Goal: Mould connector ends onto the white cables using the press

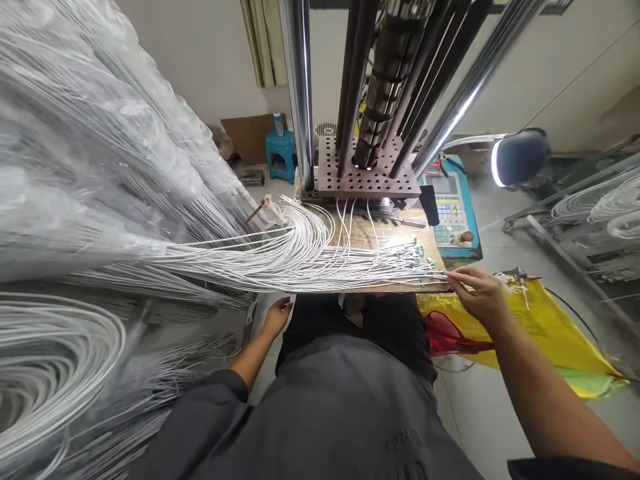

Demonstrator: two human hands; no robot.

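Observation:
A thick bundle of thin white cables [280, 260] lies along the front of a wooden worktop [400, 230], with small green tips [417, 252] at its right end. My right hand [477, 292] is at the worktop's right front corner, thumb and fingers pinched on the end of a white cable; how many it holds is hard to tell. Below the front edge, left of my lap, my left hand [277, 316] hangs with its fingers curled together and nothing visible in them. Several loose cables run from the bundle up to the machine's perforated metal plate [327, 167].
Plastic-wrapped cable bundles [125, 133] hang close on my left. A blue control panel [453, 213] and a lamp [523, 159] stand to the right of the machine. Yellow sheeting [555, 327] lies below my right hand. A blue stool [281, 153] stands behind.

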